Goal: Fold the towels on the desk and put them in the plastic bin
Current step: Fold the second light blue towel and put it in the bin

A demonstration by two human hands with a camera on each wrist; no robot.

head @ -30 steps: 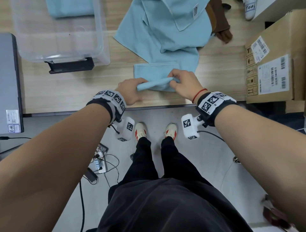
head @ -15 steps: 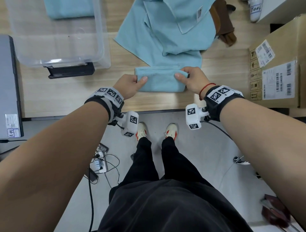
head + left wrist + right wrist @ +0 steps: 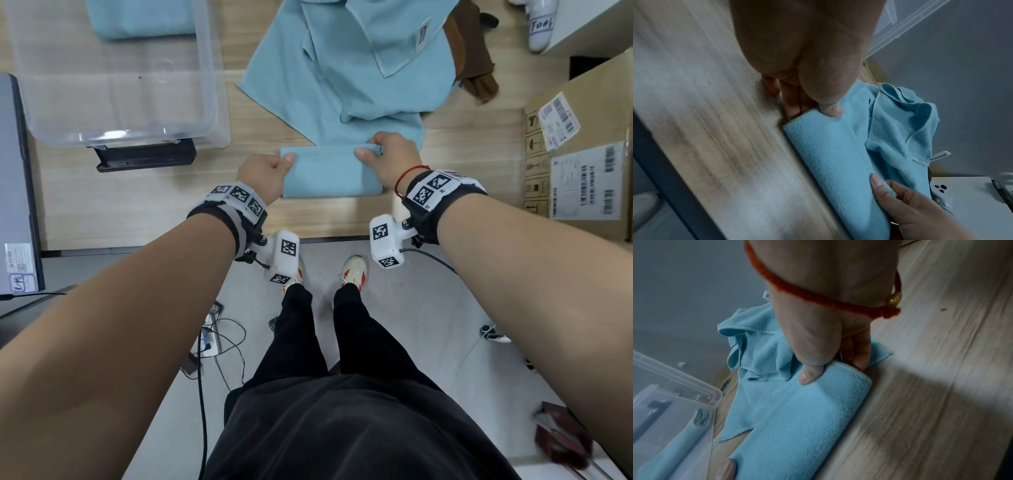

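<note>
The folded light-blue microfibre towel [image 3: 330, 173], long axis spanning both hands, is pinched at its ends by the left hand [image 3: 263, 176] and right hand [image 3: 394, 161], right of the clear plastic bin [image 3: 212, 102], nearer the left hand

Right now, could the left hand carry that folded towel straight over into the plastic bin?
Probably yes. The left hand already pinches the folded towel at its left end, and the plastic bin stands open-topped on that side with only bare desk between. The right hand must release first.
</note>
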